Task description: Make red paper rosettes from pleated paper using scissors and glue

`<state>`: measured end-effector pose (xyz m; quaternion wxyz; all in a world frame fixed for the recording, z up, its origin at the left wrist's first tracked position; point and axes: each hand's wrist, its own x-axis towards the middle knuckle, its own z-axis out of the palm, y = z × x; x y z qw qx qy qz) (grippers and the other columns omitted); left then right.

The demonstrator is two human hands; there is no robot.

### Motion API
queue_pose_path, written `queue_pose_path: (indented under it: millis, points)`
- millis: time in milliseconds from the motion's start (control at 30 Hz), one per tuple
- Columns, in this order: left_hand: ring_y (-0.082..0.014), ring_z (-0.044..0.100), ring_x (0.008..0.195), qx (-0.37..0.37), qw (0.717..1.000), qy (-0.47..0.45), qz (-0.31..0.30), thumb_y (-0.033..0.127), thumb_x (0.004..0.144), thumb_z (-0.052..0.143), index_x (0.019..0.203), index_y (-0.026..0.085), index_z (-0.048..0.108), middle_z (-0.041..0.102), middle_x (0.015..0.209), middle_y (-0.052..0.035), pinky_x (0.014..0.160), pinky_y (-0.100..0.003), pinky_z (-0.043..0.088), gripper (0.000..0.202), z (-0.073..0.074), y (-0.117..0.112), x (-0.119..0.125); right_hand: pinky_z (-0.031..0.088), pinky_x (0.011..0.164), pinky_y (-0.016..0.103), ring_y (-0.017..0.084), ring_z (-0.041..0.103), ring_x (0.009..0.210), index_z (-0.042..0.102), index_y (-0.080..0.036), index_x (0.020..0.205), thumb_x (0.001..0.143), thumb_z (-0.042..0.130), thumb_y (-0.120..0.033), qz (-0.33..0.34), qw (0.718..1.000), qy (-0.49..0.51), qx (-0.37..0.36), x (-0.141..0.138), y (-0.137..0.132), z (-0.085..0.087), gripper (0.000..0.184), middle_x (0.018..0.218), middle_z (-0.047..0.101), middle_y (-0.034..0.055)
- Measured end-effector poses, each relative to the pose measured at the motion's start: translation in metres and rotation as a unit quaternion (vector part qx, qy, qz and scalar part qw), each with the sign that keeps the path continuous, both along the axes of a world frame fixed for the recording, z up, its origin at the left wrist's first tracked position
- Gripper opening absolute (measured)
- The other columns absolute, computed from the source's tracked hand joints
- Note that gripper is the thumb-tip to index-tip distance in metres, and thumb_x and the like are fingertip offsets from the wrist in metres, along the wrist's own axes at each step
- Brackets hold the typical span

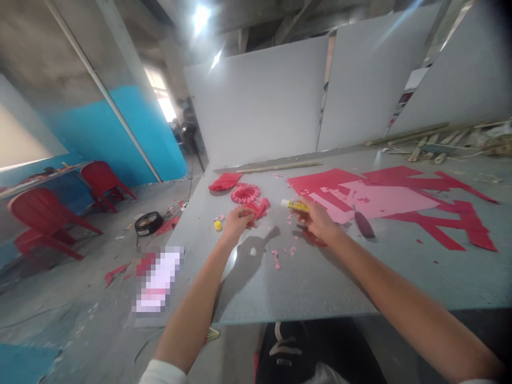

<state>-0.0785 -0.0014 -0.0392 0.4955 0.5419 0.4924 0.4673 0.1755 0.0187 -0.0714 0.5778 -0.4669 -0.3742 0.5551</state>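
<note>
- Left hand (239, 224): forearm reaching in from lower left, wrist bent, fingers curled and pinching one end of pleated red paper (259, 208)
- Right hand (318, 221): forearm slanting in from lower right, wrist raised, fingers pressed together around a glue stick (295, 205), white end pointing left toward the pleated paper
- Just above the left hand: paper rosette (245, 193), beside the pleated paper
- Left of the left hand: yellow cap (217, 225)
- Below the hands: pink scraps (276, 258) on a grey board (256, 288)
- Right of the right hand: dark-handled knife (363, 224), lying on a pink sheet (384, 197) beside cut red sheets (436, 213)
</note>
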Motion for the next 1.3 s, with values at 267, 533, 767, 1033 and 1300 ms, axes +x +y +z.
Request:
queue_pose_path:
  millis: [267, 533, 767, 1033, 1300]
  points:
    - [-0.0109, 0.066, 0.064, -0.043, 0.977, -0.209, 0.003, 0.013, 0.072, 0.071, 0.09, 0.01, 0.073, 0.071, 0.075, -0.0045, 0.073, -0.025, 0.054, 0.018, 0.013, -0.004, 0.003, 0.053, 0.06, 0.029, 0.018, 0.066, 0.072, 0.065, -0.019, 0.091, 0.078, 0.072, -0.04, 0.026, 0.991, -0.086, 0.098, -0.013, -0.015, 0.0, 0.025, 0.086, 0.07, 0.0049]
    - [-0.0103, 0.068, 0.068, -0.023, 0.968, -0.249, -0.021, 0.007, 0.065, 0.08, 0.093, 0.009, 0.075, 0.074, 0.078, -0.0053, 0.074, -0.022, 0.055, 0.028, 0.015, -0.006, 0.006, 0.05, 0.075, 0.032, 0.019, 0.067, 0.076, 0.064, -0.02, 0.087, 0.072, 0.07, -0.027, -0.023, 0.911, -0.369, 0.184, -0.025, -0.001, -0.026, 0.018, 0.083, 0.071, 0.0023]
    - [-0.0109, 0.069, 0.069, -0.004, 0.967, -0.256, -0.01, 0.015, 0.065, 0.083, 0.094, 0.01, 0.074, 0.074, 0.078, -0.004, 0.073, -0.023, 0.054, 0.031, 0.02, -0.011, 0.009, 0.05, 0.086, 0.04, 0.026, 0.062, 0.1, 0.053, -0.018, 0.13, 0.065, 0.078, -0.029, -0.144, 0.872, -0.406, 0.233, -0.022, -0.01, -0.013, 0.071, 0.118, 0.065, 0.0138]
    - [-0.0136, 0.071, 0.068, 0.047, 0.973, -0.206, -0.091, 0.026, 0.069, 0.085, 0.096, 0.012, 0.075, 0.075, 0.076, -0.006, 0.065, -0.022, 0.05, 0.032, 0.026, -0.024, 0.017, 0.051, 0.069, 0.03, 0.017, 0.066, 0.072, 0.071, -0.019, 0.099, 0.077, 0.077, -0.05, 0.037, 0.983, -0.075, 0.164, -0.04, -0.049, 0.029, 0.039, 0.086, 0.072, 0.0053]
    - [-0.0145, 0.066, 0.063, 0.128, 0.982, -0.081, -0.117, 0.027, 0.075, 0.08, 0.092, 0.011, 0.077, 0.072, 0.068, -0.0064, 0.06, -0.025, 0.045, 0.024, 0.022, -0.028, 0.023, 0.048, 0.063, 0.027, 0.015, 0.064, 0.066, 0.074, -0.018, 0.08, 0.066, 0.088, -0.045, 0.057, 0.988, 0.049, 0.134, -0.045, -0.05, 0.027, 0.034, 0.069, 0.07, 0.0032]
